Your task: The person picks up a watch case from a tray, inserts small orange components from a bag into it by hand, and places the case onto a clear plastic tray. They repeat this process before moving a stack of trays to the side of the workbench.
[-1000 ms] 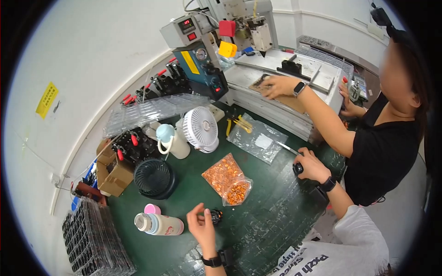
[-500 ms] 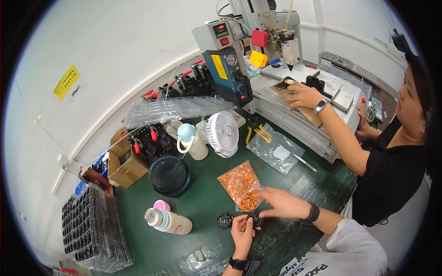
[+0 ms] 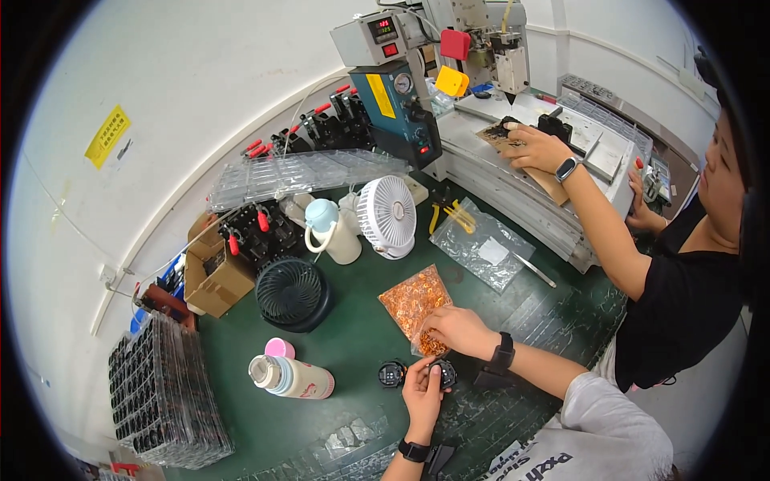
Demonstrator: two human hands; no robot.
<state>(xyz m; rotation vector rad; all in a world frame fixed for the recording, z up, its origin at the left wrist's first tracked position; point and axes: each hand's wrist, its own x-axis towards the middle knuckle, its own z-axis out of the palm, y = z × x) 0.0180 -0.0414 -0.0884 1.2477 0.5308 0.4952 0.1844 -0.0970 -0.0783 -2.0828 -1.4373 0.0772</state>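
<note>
My left hand (image 3: 420, 398) grips a small round black part (image 3: 443, 374), thumb and fingers pinched at its side, just above the green table. A similar round black part (image 3: 391, 373) lies beside it to the left. My right hand (image 3: 462, 331) reaches over the mouth of a clear plastic bag (image 3: 413, 297) filled with small orange, copper-coloured pieces. Its fingers are bent down into the loose pieces (image 3: 433, 345) at the bag's near end; their tips are hidden, so what they pinch does not show.
A cream thermos (image 3: 305, 379), pink cup (image 3: 279, 348), black fan (image 3: 293, 293) and stacked trays (image 3: 164, 393) stand left. Behind are a white fan (image 3: 387, 216), a jug (image 3: 333, 240) and yellow-handled pliers (image 3: 449, 215). At right, a co-worker's hand (image 3: 539, 150) works at a bench machine (image 3: 508, 72).
My right hand has moved from beside the held black part up and left into the bag's mouth. My left hand keeps its hold on the part. The whole view has shifted slightly.
</note>
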